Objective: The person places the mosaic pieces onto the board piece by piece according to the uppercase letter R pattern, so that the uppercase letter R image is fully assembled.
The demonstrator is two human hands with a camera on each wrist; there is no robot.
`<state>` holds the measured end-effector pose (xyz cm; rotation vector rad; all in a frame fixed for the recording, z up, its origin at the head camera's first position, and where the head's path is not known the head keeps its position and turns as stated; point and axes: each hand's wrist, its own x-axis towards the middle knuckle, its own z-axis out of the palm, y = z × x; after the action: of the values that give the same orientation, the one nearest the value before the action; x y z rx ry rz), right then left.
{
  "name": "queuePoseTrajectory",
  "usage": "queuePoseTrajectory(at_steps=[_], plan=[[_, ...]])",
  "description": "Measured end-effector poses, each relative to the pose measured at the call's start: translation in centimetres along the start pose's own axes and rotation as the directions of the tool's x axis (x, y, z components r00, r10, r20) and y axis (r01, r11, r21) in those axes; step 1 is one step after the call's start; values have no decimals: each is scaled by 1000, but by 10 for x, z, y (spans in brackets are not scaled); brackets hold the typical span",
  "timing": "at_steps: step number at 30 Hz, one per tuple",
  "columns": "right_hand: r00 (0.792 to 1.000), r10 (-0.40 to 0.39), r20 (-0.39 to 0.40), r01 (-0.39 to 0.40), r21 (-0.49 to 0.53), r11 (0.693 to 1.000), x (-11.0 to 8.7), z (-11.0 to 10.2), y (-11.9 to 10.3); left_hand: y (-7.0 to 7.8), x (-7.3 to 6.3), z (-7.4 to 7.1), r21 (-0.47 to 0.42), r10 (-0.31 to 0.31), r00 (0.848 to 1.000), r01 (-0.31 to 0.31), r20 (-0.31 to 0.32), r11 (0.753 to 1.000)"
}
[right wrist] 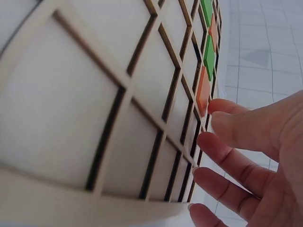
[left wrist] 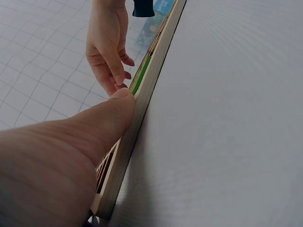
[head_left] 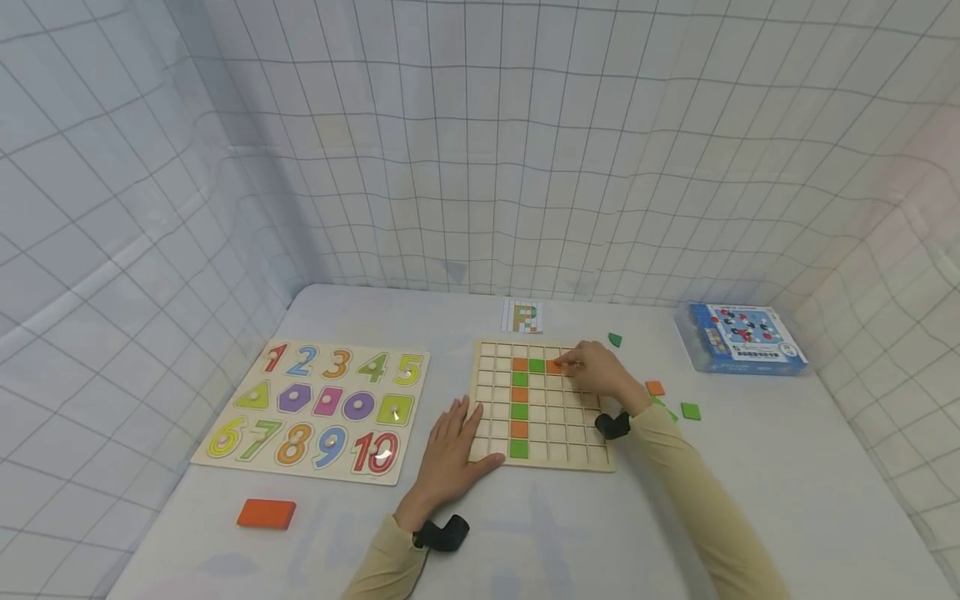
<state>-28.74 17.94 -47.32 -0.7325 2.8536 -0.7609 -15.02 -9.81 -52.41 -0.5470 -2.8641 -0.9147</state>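
Note:
A wooden grid board (head_left: 577, 454) lies on the table with square orange and green tiles in a column and a short row at its top. My right hand (head_left: 600, 369) reaches over the board's upper right. Its thumb and index finger pinch the edge of an orange square tile (right wrist: 202, 92) at the row's right end, beside a green tile (head_left: 537, 366). The other fingers are spread over the bare cells. My left hand (head_left: 447, 458) rests with extended fingers on the board's left edge, its thumb (left wrist: 124, 101) against the near rim.
Left of the board lies a number-and-shape puzzle (head_left: 315, 408), with an orange block (head_left: 267, 514) in front. A pattern card (head_left: 522, 317) lies behind the board. Loose green (head_left: 691, 411) and orange tiles (head_left: 655, 388) and a blue box (head_left: 742, 337) are to the right.

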Motion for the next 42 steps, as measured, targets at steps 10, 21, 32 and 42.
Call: queuePoseTrajectory(at_steps=[10,21,32,42], plan=[[974,-16,-227,38,90,995,-27,-8,19,-1,0,1,14,5,1000,-5,-5,1000],[948,9,-319,16,75,997,-60,-17,37,0,0,0,9,-10,1000,10,5,1000],[968,84,-237,-70,68,995,-79,-24,45,2,0,-1,6,-12,1000,12,6,1000],[984,166,-66,-163,48,986,-85,-28,46,1,0,-1,12,-13,1000,13,13,1000]])
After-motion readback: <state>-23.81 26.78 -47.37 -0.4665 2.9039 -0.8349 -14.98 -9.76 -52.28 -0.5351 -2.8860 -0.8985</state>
